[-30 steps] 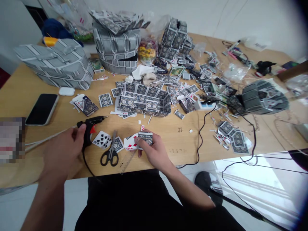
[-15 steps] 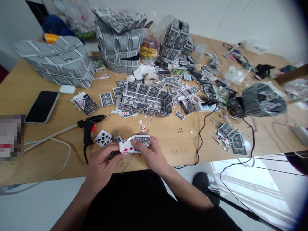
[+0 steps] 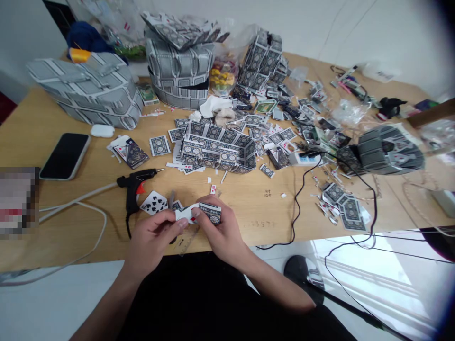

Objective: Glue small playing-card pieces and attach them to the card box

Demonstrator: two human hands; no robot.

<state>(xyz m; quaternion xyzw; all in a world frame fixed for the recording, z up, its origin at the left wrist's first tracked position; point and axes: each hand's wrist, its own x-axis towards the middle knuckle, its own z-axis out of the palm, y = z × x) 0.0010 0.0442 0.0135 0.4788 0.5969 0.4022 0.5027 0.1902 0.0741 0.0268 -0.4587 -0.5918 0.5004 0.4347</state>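
Note:
Between both hands, over the table's front edge, is a folded playing card (image 3: 212,214) with a patterned back and a white face with red diamonds. My right hand (image 3: 224,232) grips its patterned part, thumb on top. My left hand (image 3: 156,237) pinches the white end with thumb and forefinger. A clear ruler (image 3: 185,242) lies partly under the hands. Just beyond the left hand is a ten of spades (image 3: 154,202), beside a black glue gun (image 3: 133,189). Farther back stands an open box made of folded cards (image 3: 217,148).
A phone (image 3: 65,156) and a white earbud case (image 3: 103,130) lie at the left. Grey woven-card baskets (image 3: 85,90) stand at the back. Loose cards and scraps cover the middle and right, around a power strip (image 3: 304,158) with a black cable (image 3: 297,199).
My left thumb has moved up onto the white end of the card, covering some of the diamonds. The view has shifted slightly, and the right hand keeps its grip.

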